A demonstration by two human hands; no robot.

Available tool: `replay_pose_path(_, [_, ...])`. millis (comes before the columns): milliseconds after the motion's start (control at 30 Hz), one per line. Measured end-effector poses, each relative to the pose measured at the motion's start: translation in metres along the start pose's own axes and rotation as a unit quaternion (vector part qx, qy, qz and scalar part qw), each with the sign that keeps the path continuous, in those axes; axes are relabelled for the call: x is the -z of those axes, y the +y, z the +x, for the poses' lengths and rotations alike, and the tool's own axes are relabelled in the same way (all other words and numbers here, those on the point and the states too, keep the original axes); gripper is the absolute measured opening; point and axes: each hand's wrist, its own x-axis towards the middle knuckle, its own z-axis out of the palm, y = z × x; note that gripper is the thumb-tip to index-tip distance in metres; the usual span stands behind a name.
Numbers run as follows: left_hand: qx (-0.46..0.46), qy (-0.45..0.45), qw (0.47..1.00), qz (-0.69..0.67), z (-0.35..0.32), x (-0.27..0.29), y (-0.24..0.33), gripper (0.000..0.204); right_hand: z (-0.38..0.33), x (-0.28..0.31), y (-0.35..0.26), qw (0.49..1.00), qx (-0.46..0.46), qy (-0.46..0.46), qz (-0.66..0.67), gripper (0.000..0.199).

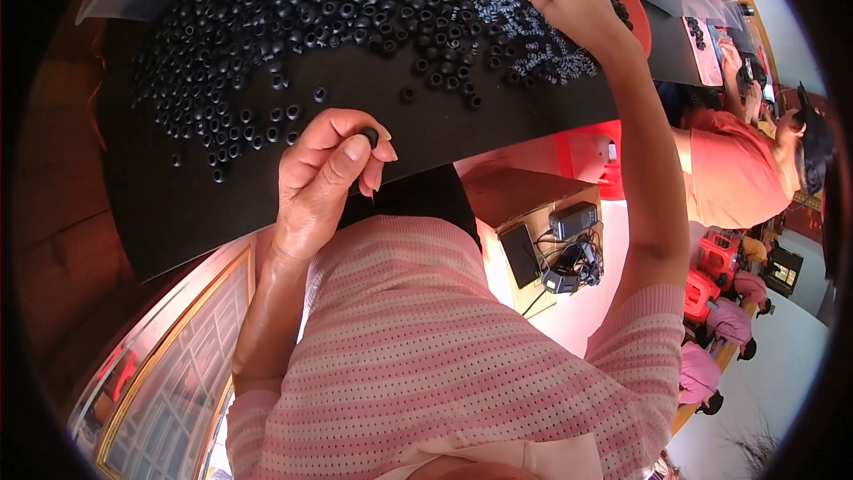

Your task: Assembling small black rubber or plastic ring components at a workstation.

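Note:
My left hand is raised over the near edge of the black table, pinching one small black rubber ring between thumb and fingertips. My right hand reaches far across the table, fingers curled down among several small black-and-white patterned pieces beside an orange bowl; whether it grips one is hidden. A big heap of black rubber rings covers the far part of the table, with loose ones trailing toward my left hand.
A person in a pink shirt sits at the right with a tray of parts. Below the table edge stands a cardboard box holding black devices and cables. More seated people are at lower right.

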Motion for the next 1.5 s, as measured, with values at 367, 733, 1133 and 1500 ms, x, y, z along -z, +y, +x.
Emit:
replay_pose_path(367, [0.017, 0.006, 1.0, 0.007, 0.001, 0.0, 0.002, 0.02, -0.012, 0.011, 0.004, 0.998, -0.017, -0.052, 0.021, 0.011])
replay_pose_path(733, [0.017, 0.006, 1.0, 0.014, 0.0, 0.0, 0.001, 0.021, 0.006, 0.035, -0.008, 0.999, 0.004, -0.045, -0.002, 0.009])
replay_pose_path(1133, [0.01, -0.002, 1.0, 0.007, 0.0, 0.001, 0.002, 0.02, 0.019, 0.044, -0.009, 0.999, -0.024, -0.039, 0.011, 0.009])
replay_pose_path(1500, [0.016, 0.01, 1.0, 0.017, -0.002, 0.003, 0.001, 0.02, 0.031, 0.028, 0.005, 0.999, 0.02, -0.008, 0.027, 0.007])
